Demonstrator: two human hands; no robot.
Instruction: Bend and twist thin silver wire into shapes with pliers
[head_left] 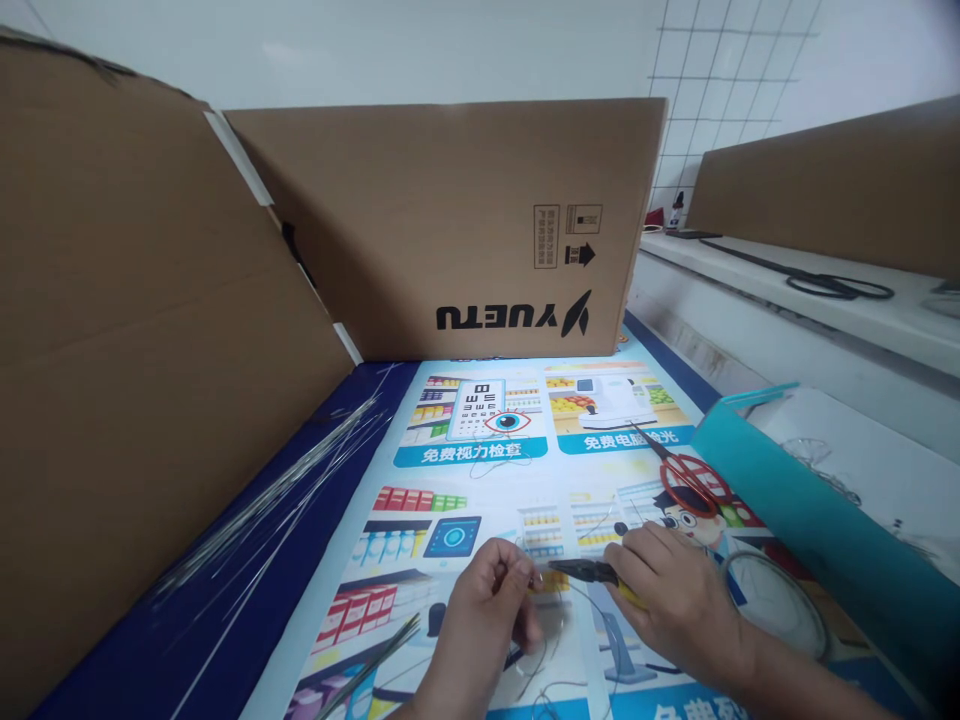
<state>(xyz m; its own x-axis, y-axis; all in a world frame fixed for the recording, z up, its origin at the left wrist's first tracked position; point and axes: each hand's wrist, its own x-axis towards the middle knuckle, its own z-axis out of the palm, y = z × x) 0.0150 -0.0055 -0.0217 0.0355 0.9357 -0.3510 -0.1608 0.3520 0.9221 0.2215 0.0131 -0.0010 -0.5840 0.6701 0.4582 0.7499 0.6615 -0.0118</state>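
My right hand (675, 595) is wrapped round needle-nose pliers (581, 570) with dark jaws and a yellow handle. Their tip points left, close to the fingertips of my left hand (487, 620). Thumb and forefinger of that hand pinch a thin wire (551, 650), which curls down toward the printed sheet. Where the plier tip meets the wire is too small to make out. Red-handled scissors (690, 485) lie beyond my right hand. A wire coil (795, 600) rests to the right of it, and a small bundle of dark strands (375, 668) lies left of my left hand.
Long thin wires (277, 490) lie along the blue left edge. A teal-sided box (817, 520) with wire pieces stands at right. Cardboard panels (420, 230) wall the back and left. On a white ledge at right are black-handled scissors (832, 287) and a small bottle (677, 210).
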